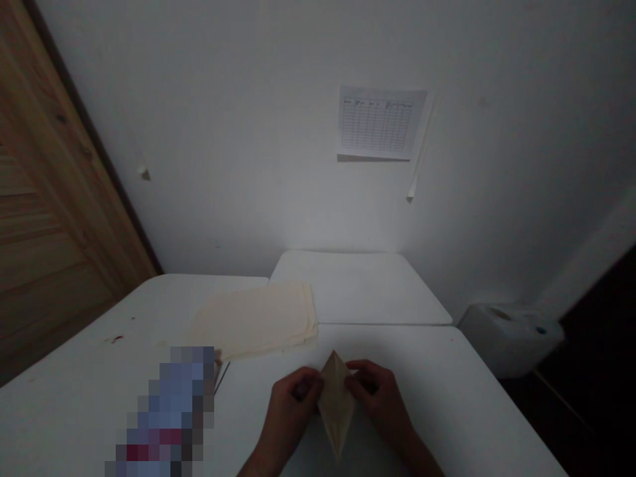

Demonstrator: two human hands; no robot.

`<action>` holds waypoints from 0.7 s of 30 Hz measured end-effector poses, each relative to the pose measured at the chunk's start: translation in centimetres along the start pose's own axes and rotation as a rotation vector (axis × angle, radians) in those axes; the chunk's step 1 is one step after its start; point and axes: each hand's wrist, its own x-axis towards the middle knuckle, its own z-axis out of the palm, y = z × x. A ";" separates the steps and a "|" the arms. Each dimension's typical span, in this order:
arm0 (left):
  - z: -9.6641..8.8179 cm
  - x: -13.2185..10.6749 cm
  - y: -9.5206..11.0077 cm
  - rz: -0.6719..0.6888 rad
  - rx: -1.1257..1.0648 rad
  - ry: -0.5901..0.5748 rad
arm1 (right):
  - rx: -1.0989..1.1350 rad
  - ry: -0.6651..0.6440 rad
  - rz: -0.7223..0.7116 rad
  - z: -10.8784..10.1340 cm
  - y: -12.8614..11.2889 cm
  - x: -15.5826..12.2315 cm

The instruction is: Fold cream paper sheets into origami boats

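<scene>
A sheet of tan paper, folded into a narrow diamond with a crease down its middle, is held above the white table. My left hand pinches its left corner between thumb and fingers. On the opposite corner, my right hand grips the paper the same way, thumb in front. One point of the diamond faces the wall and the other faces me. Beyond my left hand lies a stack of cream paper sheets, its edges slightly uneven.
A blurred-out blue and red patch covers something on the table's left. A printed chart hangs on the wall. At the right, below table height, stands a white container. Wooden panelling rises at the left.
</scene>
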 end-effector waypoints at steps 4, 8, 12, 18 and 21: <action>0.0 0.0 0.0 -0.024 -0.044 0.018 | -0.030 0.038 0.015 -0.2 -0.1 0.0; 0.0 0.0 0.0 -0.047 -0.040 0.018 | -0.103 0.066 0.003 -0.4 -0.2 0.0; -0.2 0.0 -0.3 -0.074 0.023 0.002 | -0.106 0.065 -0.008 -0.5 -0.5 0.0; -0.6 -0.1 0.1 0.079 0.096 0.059 | -0.180 0.028 -0.028 -0.6 -0.5 0.0; -0.6 -0.3 0.8 0.069 0.082 0.028 | -0.247 0.014 -0.050 -0.4 -0.4 -0.1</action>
